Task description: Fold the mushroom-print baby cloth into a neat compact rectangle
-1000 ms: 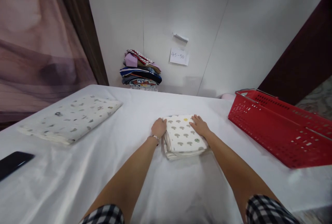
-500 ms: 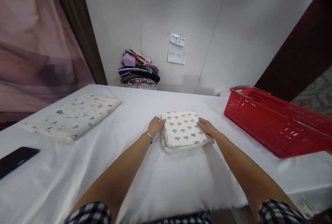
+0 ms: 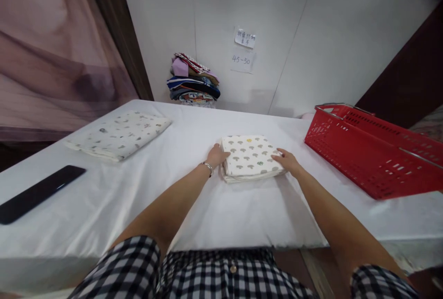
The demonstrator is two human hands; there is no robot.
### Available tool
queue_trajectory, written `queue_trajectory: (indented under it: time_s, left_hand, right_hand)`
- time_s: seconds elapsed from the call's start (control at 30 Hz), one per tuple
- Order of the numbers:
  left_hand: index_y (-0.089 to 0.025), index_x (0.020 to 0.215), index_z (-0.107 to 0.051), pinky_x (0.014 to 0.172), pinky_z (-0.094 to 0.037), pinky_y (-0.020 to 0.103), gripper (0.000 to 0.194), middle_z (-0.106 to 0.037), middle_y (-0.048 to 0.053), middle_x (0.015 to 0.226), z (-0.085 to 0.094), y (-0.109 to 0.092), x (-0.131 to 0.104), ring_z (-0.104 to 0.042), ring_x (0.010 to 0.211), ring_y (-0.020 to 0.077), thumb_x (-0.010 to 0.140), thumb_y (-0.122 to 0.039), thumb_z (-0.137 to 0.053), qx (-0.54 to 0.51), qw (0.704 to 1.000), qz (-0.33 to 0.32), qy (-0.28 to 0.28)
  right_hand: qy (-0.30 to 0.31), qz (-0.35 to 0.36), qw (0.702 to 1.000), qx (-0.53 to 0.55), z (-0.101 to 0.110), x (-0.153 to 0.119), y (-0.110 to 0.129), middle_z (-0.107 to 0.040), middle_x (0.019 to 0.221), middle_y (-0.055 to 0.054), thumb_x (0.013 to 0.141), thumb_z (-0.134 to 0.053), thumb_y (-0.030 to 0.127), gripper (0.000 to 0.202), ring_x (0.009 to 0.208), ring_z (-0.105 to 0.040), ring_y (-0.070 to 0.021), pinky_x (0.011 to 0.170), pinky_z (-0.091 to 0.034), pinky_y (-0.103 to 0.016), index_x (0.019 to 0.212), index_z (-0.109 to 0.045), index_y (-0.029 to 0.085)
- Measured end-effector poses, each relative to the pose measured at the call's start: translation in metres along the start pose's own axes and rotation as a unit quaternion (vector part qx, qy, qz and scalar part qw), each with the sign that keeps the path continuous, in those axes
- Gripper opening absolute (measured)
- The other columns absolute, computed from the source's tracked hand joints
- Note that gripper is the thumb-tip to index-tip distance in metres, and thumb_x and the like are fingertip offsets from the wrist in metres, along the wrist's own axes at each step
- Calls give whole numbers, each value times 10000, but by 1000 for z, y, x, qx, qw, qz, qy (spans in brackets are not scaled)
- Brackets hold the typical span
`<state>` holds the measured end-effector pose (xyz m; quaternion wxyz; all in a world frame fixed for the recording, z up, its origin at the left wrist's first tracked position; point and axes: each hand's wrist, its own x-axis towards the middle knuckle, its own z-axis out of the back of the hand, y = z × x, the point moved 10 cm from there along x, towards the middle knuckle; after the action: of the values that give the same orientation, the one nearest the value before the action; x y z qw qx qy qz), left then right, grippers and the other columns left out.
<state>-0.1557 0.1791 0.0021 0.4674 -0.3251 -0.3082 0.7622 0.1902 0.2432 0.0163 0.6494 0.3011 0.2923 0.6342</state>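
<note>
A white cloth printed with grey mushrooms point(image 3: 247, 155) lies folded into a thick, nearly square stack in front of me. At its left edge is my left hand point(image 3: 217, 155), thumb on the top layer and fingers along the side, closed on the edge. My right hand point(image 3: 288, 160) holds the right edge near the closer corner, fingertips on the top layer. The undersides of both hands' grips are hidden. Farther left, a second folded white cloth with small grey-green prints point(image 3: 124, 134) lies flat.
A red perforated basket point(image 3: 363, 156) with metal handles stands on the right of the white-covered table point(image 3: 194, 128). A black phone point(image 3: 41, 193) lies at the left. Several folded fabrics point(image 3: 194, 80) are piled by the wall, beside paper notes point(image 3: 242, 60).
My right hand has moved nearer along the mushroom cloth's right edge, and the near right corner looks more even. My left hand stays at the left edge. The view has tilted down.
</note>
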Motion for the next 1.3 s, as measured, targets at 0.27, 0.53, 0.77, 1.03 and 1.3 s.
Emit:
queue_trajectory:
  time_s: [0.27,0.53,0.77,1.03,1.3]
  left_hand:
    - [-143,1304,-382,877,-407,315,744,-566,152,1223,-9,5,-11,-561,1065,255,680,-391,-702,-61,998,-31,-5]
    - [-165,823,-586,667,-427,246,191,-649,30,843,-3,15,-43,-584,738,144,727,-327,-614,-100,992,-71,-34]
    - [-174,655,-593,587,-391,225,130,-582,-36,619,-19,12,-58,-526,609,112,699,-295,-578,-118,981,-142,53]
    - [-209,845,-686,643,-434,216,173,-647,-13,789,-26,-15,-84,-580,700,119,729,-233,-559,-53,959,-256,112]
    - [-257,1003,-640,671,-422,246,261,-684,2,928,-35,-34,-107,-620,801,170,810,-196,-473,213,910,-350,68]
  right_hand:
    - [-59,26,996,-60,9,9,-12,-665,1004,-118,677,-660,435,463,958,-600,-280,867,-451,-405,1043,-659,152]
    - [25,419,905,-72,-49,-112,116,-611,1153,-71,842,-528,435,360,1081,-542,-222,935,-420,-387,1138,-599,242]
    - [101,452,885,-37,-103,-142,145,-643,1064,-64,874,-498,341,272,999,-570,-210,894,-426,-370,1095,-617,238]
    - [50,254,958,127,-88,-115,111,-651,838,-4,866,-482,384,272,756,-567,-162,690,-449,-275,970,-656,203]
    - [51,301,945,116,-93,-120,115,-670,940,-27,862,-498,332,251,862,-600,-178,787,-467,-303,1029,-651,222]
